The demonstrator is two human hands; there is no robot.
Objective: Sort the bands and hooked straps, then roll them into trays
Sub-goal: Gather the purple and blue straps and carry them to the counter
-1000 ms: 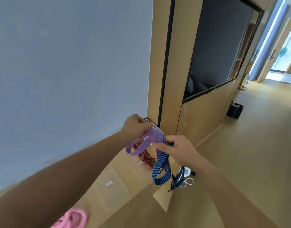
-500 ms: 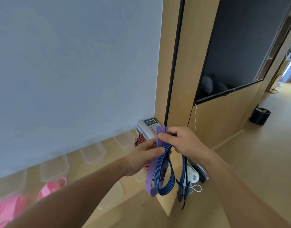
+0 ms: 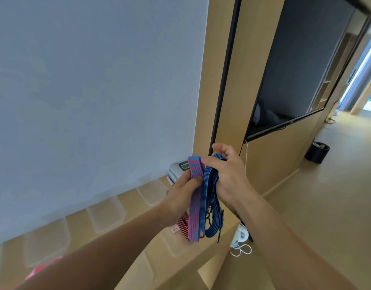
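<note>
My right hand (image 3: 228, 176) pinches the top of a purple-red striped strap (image 3: 194, 214) and holds a bundle of blue striped hooked straps (image 3: 210, 208) that hang down in loops. My left hand (image 3: 181, 195) grips the purple strap just below, fingers curled round it. A red-and-white striped strap (image 3: 183, 225) lies on the wooden counter behind them. Several clear plastic trays (image 3: 106, 212) stand in a row along the wall. A pink band (image 3: 42, 267) shows at the lower left, partly hidden by my forearm.
A white desk telephone (image 3: 178, 168) sits at the counter's far end against the wooden pillar. A white device with a cord (image 3: 240, 240) lies on the floor by the counter corner. A black bin (image 3: 316, 152) stands further along, under a wall-mounted screen (image 3: 295, 70).
The straps have been gathered closer together; my left hand slid up the purple strap and my right hand shifted over the blue loops. The view tilted slightly downward and left.
</note>
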